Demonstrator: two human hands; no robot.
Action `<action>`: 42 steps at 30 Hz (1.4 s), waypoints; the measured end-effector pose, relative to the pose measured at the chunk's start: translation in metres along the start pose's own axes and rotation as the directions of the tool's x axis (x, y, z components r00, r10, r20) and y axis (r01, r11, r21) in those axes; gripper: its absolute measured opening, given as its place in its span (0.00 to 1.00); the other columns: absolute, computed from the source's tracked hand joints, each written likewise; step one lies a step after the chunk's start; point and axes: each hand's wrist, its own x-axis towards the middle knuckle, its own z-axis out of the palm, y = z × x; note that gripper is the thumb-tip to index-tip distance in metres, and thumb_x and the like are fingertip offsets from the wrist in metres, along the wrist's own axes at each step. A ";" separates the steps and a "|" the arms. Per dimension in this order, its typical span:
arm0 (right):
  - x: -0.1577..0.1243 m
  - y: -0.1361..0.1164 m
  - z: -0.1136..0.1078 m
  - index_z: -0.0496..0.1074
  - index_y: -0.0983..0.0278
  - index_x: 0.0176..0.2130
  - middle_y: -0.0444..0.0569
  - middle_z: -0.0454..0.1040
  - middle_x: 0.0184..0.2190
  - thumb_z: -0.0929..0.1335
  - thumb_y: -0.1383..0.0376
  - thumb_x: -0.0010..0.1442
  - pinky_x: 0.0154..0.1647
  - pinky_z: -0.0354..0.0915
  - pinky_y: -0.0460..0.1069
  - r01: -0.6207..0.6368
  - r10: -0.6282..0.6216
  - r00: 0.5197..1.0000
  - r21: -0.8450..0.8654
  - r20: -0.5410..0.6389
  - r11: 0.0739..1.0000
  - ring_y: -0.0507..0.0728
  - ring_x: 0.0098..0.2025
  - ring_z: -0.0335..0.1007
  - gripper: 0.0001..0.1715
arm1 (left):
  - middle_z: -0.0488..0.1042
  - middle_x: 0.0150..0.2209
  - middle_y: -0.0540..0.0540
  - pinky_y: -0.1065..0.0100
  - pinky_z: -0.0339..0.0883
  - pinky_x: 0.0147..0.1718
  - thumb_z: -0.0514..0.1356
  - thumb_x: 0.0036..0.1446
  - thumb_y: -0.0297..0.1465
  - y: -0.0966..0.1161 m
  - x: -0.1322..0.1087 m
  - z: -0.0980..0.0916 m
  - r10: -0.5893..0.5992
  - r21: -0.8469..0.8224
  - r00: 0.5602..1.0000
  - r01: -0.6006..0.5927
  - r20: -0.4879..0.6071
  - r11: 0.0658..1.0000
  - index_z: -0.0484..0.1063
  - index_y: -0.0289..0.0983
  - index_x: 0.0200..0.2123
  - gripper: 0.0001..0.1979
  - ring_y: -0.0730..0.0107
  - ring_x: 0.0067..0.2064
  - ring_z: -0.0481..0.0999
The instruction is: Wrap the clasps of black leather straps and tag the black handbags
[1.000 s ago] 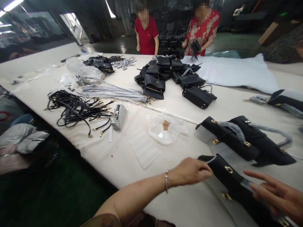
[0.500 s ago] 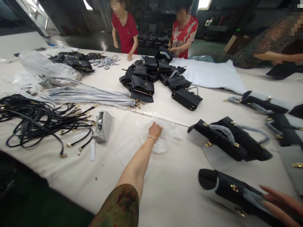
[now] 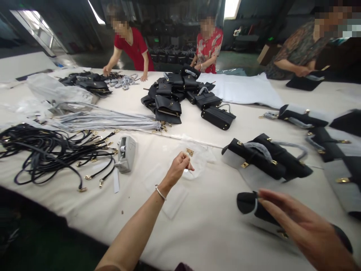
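My left hand [image 3: 179, 166] is closed in a pinch above a clear plastic bag [image 3: 199, 167] lying on the table. What the pinch holds is too small to name. Small gold metal pieces [image 3: 190, 152] lie on the bag just past the fingers. At the lower right my right hand [image 3: 301, 222] has its fingers stretched out over a black handbag [image 3: 246, 203]. The hand covers much of that bag, which lies on its side with pale wrapping on it; I see no firm grip.
A tape dispenser [image 3: 126, 154] and tangled black straps [image 3: 56, 158] lie left, with wrapped straps [image 3: 104, 119] behind. Several black handbags are piled at the centre [image 3: 172, 94]; others lie right [image 3: 259, 158]. Three people stand across the table, one holding a black bag [image 3: 306, 81].
My left hand has drawn back from the plastic bag, uncovering gold pieces. My right hand has moved left over the handbag. Across the table, the person in plain red now reaches toward the straps.
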 end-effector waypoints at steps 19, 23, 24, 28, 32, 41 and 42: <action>-0.016 -0.076 0.079 0.78 0.65 0.32 0.48 0.78 0.28 0.75 0.54 0.52 0.36 0.68 0.50 -0.381 0.114 0.914 0.726 0.389 0.573 0.55 0.30 0.71 0.17 | 0.78 0.46 0.40 0.60 0.64 0.55 0.63 0.61 0.40 0.072 -0.062 0.077 0.043 -0.547 0.981 0.068 0.187 0.834 0.69 0.36 0.41 0.14 0.62 0.52 0.75; -0.025 -0.051 0.074 0.77 0.63 0.32 0.46 0.75 0.24 0.71 0.52 0.56 0.27 0.64 0.50 -0.299 0.149 0.945 0.583 0.292 0.755 0.56 0.26 0.70 0.16 | 0.78 0.40 0.42 0.63 0.70 0.44 0.68 0.51 0.33 0.037 -0.076 0.081 -0.109 -0.229 0.780 0.309 0.616 0.923 0.69 0.36 0.49 0.22 0.64 0.42 0.77; -0.029 -0.042 0.071 0.77 0.62 0.32 0.46 0.75 0.24 0.70 0.53 0.57 0.29 0.63 0.50 -0.243 0.140 0.962 0.494 0.236 0.835 0.56 0.27 0.69 0.15 | 0.78 0.34 0.46 0.66 0.70 0.39 0.67 0.50 0.31 0.026 -0.081 0.083 -0.170 -0.131 0.705 0.352 0.689 0.927 0.70 0.36 0.48 0.21 0.67 0.36 0.77; -0.054 -0.001 0.058 0.72 0.61 0.26 0.49 0.76 0.35 0.69 0.54 0.59 0.41 0.63 0.54 -0.154 0.138 0.987 0.256 0.080 0.954 0.59 0.37 0.71 0.15 | 0.69 0.22 0.55 0.76 0.60 0.20 0.60 0.56 0.34 -0.011 -0.093 0.098 -0.345 0.099 0.583 0.411 0.736 0.906 0.72 0.35 0.39 0.10 0.79 0.19 0.65; -0.088 0.021 0.058 0.73 0.62 0.26 0.53 0.73 0.53 0.72 0.50 0.56 0.53 0.65 0.55 -0.417 0.350 0.901 0.737 0.257 0.532 0.63 0.53 0.69 0.19 | 0.66 0.20 0.56 0.77 0.51 0.14 0.59 0.58 0.41 -0.021 -0.096 0.122 -0.334 0.094 0.544 0.421 0.770 0.902 0.72 0.35 0.35 0.13 0.81 0.15 0.58; -0.099 0.053 0.053 0.77 0.62 0.31 0.40 0.74 0.26 0.81 0.61 0.43 0.21 0.65 0.42 -0.051 0.674 0.689 0.945 0.266 -0.322 0.46 0.22 0.63 0.17 | 0.75 0.32 0.48 0.71 0.65 0.34 0.67 0.53 0.40 0.017 -0.059 0.178 -0.134 0.110 0.470 0.079 0.872 0.991 0.77 0.36 0.37 0.14 0.70 0.34 0.72; -0.096 0.060 0.049 0.77 0.63 0.34 0.40 0.73 0.25 0.81 0.61 0.43 0.20 0.64 0.41 -0.067 0.688 0.684 0.960 0.243 -0.273 0.46 0.22 0.62 0.19 | 0.76 0.36 0.47 0.70 0.66 0.37 0.66 0.54 0.39 0.025 -0.046 0.181 -0.062 0.090 0.559 -0.023 0.827 0.996 0.77 0.37 0.40 0.13 0.68 0.38 0.73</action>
